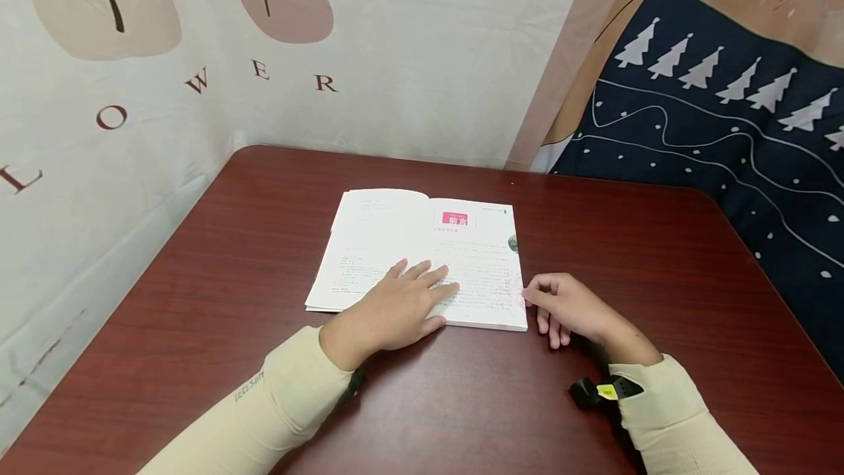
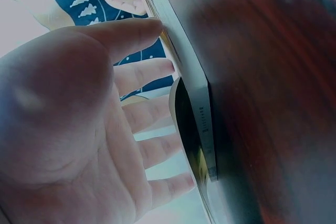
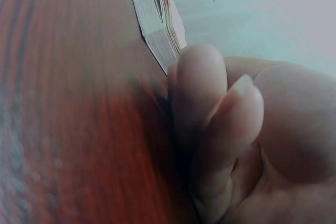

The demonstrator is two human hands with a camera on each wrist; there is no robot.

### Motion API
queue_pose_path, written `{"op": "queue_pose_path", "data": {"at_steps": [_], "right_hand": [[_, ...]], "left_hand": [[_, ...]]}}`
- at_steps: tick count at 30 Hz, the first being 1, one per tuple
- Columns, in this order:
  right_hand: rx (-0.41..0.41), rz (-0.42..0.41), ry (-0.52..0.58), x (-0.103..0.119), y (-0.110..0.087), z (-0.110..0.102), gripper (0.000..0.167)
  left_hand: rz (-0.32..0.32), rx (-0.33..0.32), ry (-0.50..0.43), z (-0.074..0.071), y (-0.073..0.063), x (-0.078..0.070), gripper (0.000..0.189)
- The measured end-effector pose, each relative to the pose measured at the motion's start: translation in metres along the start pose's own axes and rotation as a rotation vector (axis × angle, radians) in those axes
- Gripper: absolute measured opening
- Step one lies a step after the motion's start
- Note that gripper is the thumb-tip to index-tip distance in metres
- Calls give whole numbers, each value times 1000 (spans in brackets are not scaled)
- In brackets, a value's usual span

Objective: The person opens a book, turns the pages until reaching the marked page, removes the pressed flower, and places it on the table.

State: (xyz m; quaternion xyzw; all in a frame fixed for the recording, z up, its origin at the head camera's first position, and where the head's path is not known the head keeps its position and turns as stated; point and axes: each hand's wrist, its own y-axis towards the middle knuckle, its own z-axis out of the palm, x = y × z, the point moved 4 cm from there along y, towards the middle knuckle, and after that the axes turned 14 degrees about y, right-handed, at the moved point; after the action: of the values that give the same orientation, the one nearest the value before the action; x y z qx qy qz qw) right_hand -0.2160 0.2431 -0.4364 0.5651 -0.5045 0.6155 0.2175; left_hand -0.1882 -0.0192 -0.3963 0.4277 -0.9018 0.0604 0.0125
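An open book (image 1: 376, 229) lies on the table, white pages up, with a pink heading block on its right page. My left hand (image 1: 402, 306) rests across the lower middle of the pages, fingers spread and straight. In the left wrist view its palm (image 2: 63, 119) faces the camera, and its fingertips meet the book's near edge (image 2: 197, 93). At the right edge of the book, my right hand (image 1: 574, 306) pinches the page edge between thumb and forefinger, the other fingers curled below. The right wrist view shows those curled fingers (image 3: 210, 114) by the book's page block (image 3: 157, 30), hiding the pinch itself.
The dark red wooden table (image 1: 231, 255) reaches out on all sides of the book. Behind it hangs a pale printed cloth (image 1: 422, 57), with a navy tree-patterned cloth (image 1: 699, 123) on the right. A black wrist camera (image 1: 585, 393) sits under the right cuff.
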Motion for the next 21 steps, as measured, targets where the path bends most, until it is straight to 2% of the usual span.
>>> {"op": "queue_pose_path", "data": {"at_steps": [6, 21], "right_hand": [[0, -1, 2, -1, 0, 0, 28], [-6, 0, -3, -2, 2, 0, 27]], "left_hand": [[-4, 20, -4, 0, 0, -1, 51], [0, 11, 9, 0, 1, 0, 50]]}}
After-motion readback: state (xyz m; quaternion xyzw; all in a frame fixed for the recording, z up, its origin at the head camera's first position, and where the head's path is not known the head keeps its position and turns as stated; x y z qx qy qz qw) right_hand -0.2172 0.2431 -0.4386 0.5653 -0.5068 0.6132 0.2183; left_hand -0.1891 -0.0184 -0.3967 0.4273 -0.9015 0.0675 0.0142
